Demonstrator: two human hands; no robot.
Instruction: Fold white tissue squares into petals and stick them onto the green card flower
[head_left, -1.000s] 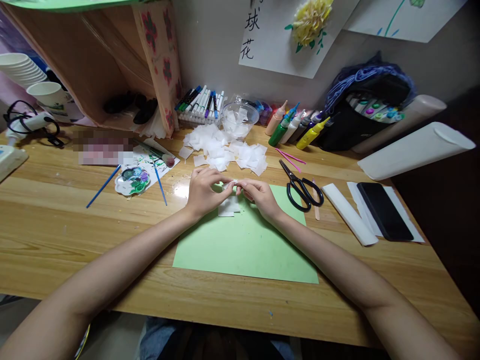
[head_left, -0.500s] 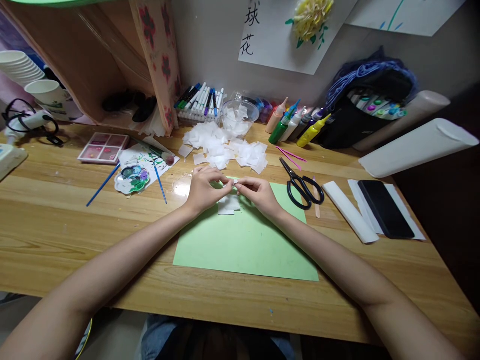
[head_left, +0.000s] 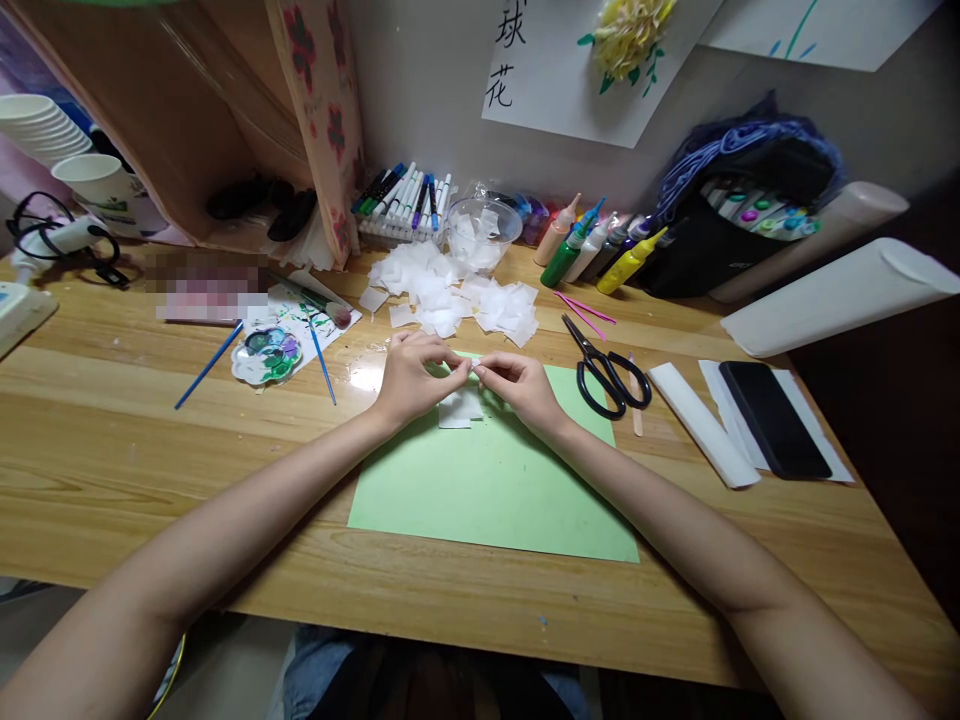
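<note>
A small white tissue-paper piece (head_left: pixel 472 367) is being pinched at the centre of the frame between the left hand (head_left: pixel 411 378) and right hand (head_left: pixel 519 386), both grasping it just as half a second ago, fingertips meeting. It is hovering over white tissue squares (head_left: pixel 459 408) lying on the green paper sheet (head_left: pixel 495 480). Black-handled scissors (head_left: pixel 606 368) are lying on the wooden tabletop (head_left: pixel 112 430) to the right.

Wooden counter (head_left: pixel 112 440), pale and grained. Lying on it: green paper sheet (head_left: pixel 495 490) at the near middle, heap of white paper squares (head_left: pixel 450 295) behind, black scissors (head_left: pixel 607 375) to the right, black phone (head_left: pixel 776 420) on white strips, paint palette (head_left: pixel 266 352) and blue brush (head_left: pixel 206 365) to the left.
</note>
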